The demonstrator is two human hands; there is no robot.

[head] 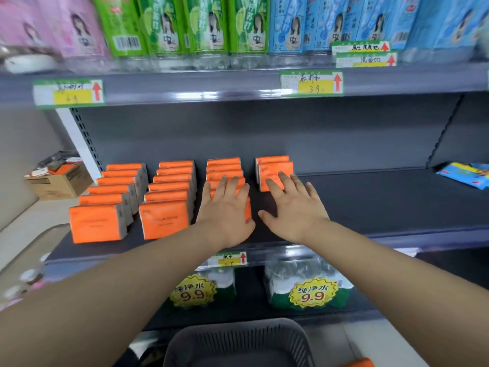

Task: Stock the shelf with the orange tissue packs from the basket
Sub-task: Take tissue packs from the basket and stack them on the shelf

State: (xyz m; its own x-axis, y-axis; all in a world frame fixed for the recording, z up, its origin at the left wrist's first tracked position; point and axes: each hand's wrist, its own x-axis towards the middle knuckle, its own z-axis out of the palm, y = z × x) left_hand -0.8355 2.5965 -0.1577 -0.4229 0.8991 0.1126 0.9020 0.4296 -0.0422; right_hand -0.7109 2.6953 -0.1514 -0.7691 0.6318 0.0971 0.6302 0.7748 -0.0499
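Orange tissue packs stand upright in rows on the dark middle shelf [370, 205]. The two left rows [98, 223] [165, 221] hold several packs each. My left hand [227, 207] lies flat with spread fingers over the front packs of the third row [225, 168]. My right hand [293, 205] is spread too, its fingertips touching the front pack of the short fourth row [275, 174], which has two packs. Neither hand grips anything. The grey basket [238, 343] sits low in front of me, with an orange pack [361, 362] showing at its right edge.
Bottles with pink, green and blue labels fill the shelf above. Packs of water with yellow 9.9 tags stand on the shelf below. A blue packet [465, 178] lies at the far right of the middle shelf. A cardboard box [60, 181] sits on the floor at the left.
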